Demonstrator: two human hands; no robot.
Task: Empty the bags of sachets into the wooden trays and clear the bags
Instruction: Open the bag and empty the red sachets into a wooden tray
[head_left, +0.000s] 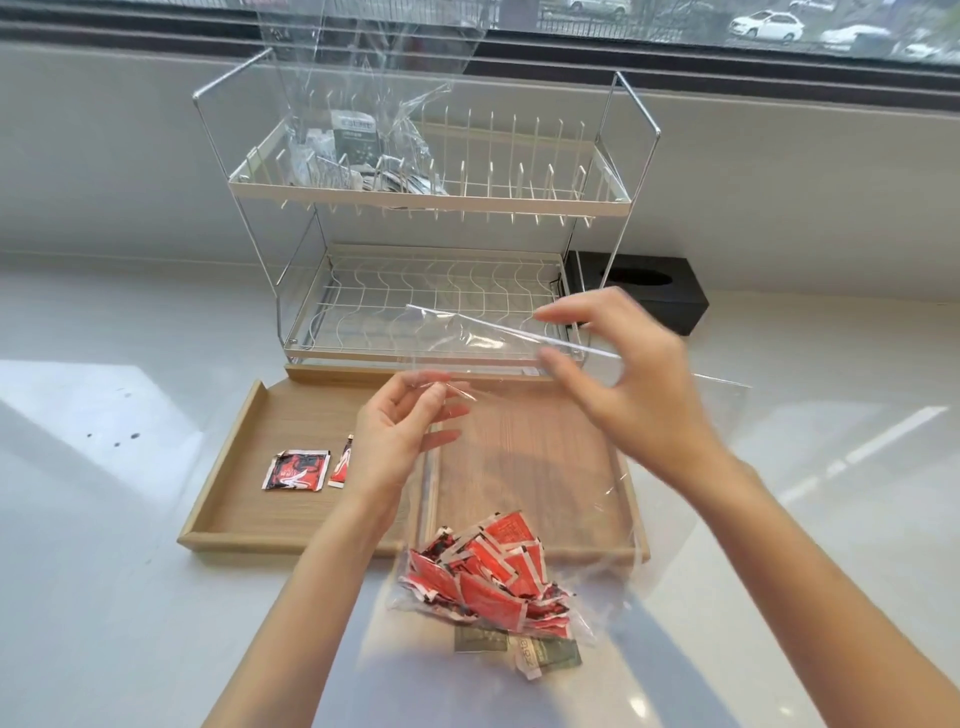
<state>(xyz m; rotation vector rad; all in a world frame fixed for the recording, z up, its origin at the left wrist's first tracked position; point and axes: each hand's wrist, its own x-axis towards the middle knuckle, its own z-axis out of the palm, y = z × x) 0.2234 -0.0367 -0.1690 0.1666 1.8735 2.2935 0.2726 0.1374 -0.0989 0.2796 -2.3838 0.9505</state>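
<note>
Bag in hand: clear plastic zip-top bag (519, 467), held up over the trays between both hands; its mouth is at the top and its bottom sags toward the person, onto the near tray edge and the white countertop (104, 571).
Bag contents: heap of red, black and white foil sachets (488, 577) at the bag's bottom, below both wrists; a few dark grey-green sachets (540, 649) lie at the nearest edge of the heap.
Left hand (400, 441): thumb and forefinger pinch the bag's thin upper edge; remaining fingers loosely extended.
Right hand (613, 364): raised at the bag's white zip strip (519, 332); thumb and forefinger curl toward the strip with a gap between them; motion-blurred, grip cannot be told.
Left tray: shallow light wooden rectangular tray (228, 457), under and outboard of the left hand; holds one red-black square sachet (296, 470) and one narrow red sachet (340, 462), just beside each other.
Right tray: matching wooden tray (631, 499), beneath the bag, seen through the plastic.
Beyond the hands: two-tier white wire dish rack (431, 208); its top tier carries a second clear plastic bag (363, 78) standing upright with grey and white sachets (353, 140).
Beyond the right hand: black rectangular tissue box (654, 291), behind the rack's corner.
</note>
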